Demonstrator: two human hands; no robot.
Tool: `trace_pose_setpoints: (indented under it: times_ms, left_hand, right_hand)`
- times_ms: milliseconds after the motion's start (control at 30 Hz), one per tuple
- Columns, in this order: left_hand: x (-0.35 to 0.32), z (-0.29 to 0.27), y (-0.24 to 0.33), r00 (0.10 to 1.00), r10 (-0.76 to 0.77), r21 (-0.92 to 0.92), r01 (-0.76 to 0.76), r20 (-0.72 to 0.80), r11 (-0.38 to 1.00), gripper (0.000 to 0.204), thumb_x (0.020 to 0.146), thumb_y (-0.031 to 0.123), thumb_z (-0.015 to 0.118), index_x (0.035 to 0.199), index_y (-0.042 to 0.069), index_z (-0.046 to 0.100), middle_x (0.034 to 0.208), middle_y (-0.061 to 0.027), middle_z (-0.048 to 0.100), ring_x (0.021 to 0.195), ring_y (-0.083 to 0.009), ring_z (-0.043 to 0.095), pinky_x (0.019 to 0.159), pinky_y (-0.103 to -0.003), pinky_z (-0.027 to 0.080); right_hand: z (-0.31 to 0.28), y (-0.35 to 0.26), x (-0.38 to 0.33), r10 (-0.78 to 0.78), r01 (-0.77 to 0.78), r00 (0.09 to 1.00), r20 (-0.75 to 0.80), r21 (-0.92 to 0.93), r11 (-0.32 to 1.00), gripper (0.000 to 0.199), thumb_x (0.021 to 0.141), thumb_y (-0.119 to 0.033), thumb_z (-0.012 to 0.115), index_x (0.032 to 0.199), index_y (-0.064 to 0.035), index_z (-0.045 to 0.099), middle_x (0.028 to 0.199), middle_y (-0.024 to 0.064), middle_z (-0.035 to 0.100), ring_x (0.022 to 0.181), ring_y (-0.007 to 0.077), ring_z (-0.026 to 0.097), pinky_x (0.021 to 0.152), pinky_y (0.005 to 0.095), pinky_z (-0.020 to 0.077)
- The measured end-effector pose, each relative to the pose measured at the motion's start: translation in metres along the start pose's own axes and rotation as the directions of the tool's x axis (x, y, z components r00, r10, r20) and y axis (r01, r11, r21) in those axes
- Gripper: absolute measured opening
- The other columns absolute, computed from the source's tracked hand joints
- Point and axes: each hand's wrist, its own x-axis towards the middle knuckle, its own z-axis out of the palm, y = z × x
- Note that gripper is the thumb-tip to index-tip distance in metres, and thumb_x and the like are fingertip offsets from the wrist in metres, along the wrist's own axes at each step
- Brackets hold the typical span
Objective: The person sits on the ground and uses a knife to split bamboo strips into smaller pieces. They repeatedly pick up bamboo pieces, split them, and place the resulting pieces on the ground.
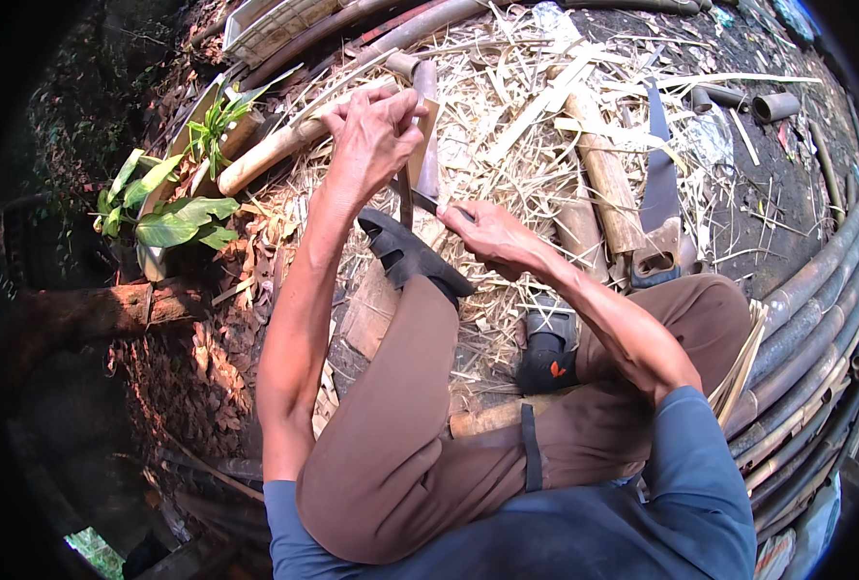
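My left hand point(376, 135) is closed at the upper middle, its fingers curled around a bamboo strip point(406, 198) whose brownish end hangs below it. A flat tan piece point(428, 121) shows just beside these fingers; whether the hand holds it too I cannot tell. Lower and to the right, my right hand point(495, 237) grips a knife point(427, 201) by its handle. The dark blade points up and left, across the strip close to my left hand. Under the blade is my raised foot in a black sandal point(405, 253).
Pale bamboo shavings point(507, 126) litter the ground. A handsaw point(659, 184) lies at the right, beside a bamboo log point(603, 174). Long bamboo poles point(806, 333) stack along the right edge. A leafy plant point(173, 224) stands left, below a pale crate point(273, 29).
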Motion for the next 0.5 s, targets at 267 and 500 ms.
trace_pose_setpoints:
  times_ms: [267,500]
  left_hand:
    - [0.003,-0.013,-0.013,0.992,-0.051,0.024,0.049,0.119,0.999,0.012,0.079,0.019,0.059,0.087,0.01,0.058,0.108,0.0059,0.072,0.11,-0.0224,0.052,0.094,-0.043,0.025]
    - [-0.001,-0.012,-0.01,0.999,-0.011,0.005,0.011,0.048,1.0,0.015,0.08,0.02,0.06,0.08,0.008,0.052,0.107,0.008,0.073,0.113,-0.0221,0.05,0.096,-0.043,0.025]
  right_hand:
    - [0.006,-0.007,-0.003,-0.075,0.07,0.992,-0.098,-0.061,0.996,0.051,0.099,-0.049,0.044,0.097,-0.0013,0.062,0.064,0.0067,0.052,0.062,0.0193,0.053,0.061,0.0384,0.0439]
    - [-0.026,-0.074,-0.014,-0.04,0.042,0.996,-0.082,0.015,0.999,0.051,0.101,-0.047,0.041,0.09,-0.0021,0.062,0.066,0.0054,0.054,0.057,0.0136,0.051,0.054,0.0327,0.0431]
